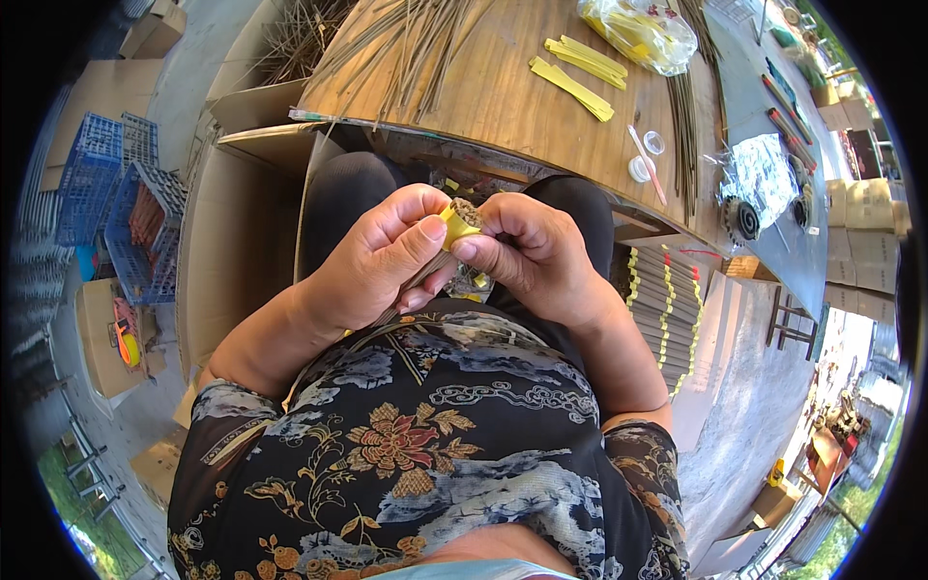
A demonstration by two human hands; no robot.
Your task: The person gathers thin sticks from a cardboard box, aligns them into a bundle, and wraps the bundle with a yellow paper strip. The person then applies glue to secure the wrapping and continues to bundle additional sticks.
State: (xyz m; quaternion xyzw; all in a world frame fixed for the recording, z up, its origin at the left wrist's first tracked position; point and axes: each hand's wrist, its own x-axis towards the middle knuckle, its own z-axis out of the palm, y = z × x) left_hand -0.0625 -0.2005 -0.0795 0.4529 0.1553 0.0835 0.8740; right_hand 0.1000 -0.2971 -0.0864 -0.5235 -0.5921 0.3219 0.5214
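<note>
Between my knees I hold a bundle of thin brown sticks (467, 212), which look like incense sticks, with its end tilted up toward the table. A yellow paper strip (457, 232) lies around the bundle just below that end. My left hand (391, 249) is closed around the bundle, its thumb pressing on the yellow strip. From the other side, my right hand (535, 253) pinches the strip between thumb and fingers. The lower part of the bundle is mostly hidden behind my hands.
Loose brown sticks (406, 58) and flat yellow strips (572, 89) lie on the wooden table (512, 106), beside a clear bag (643, 37). Banded bundles (667, 309) stand at lower right. An open cardboard box (246, 242) and blue crates (92, 179) are on the left.
</note>
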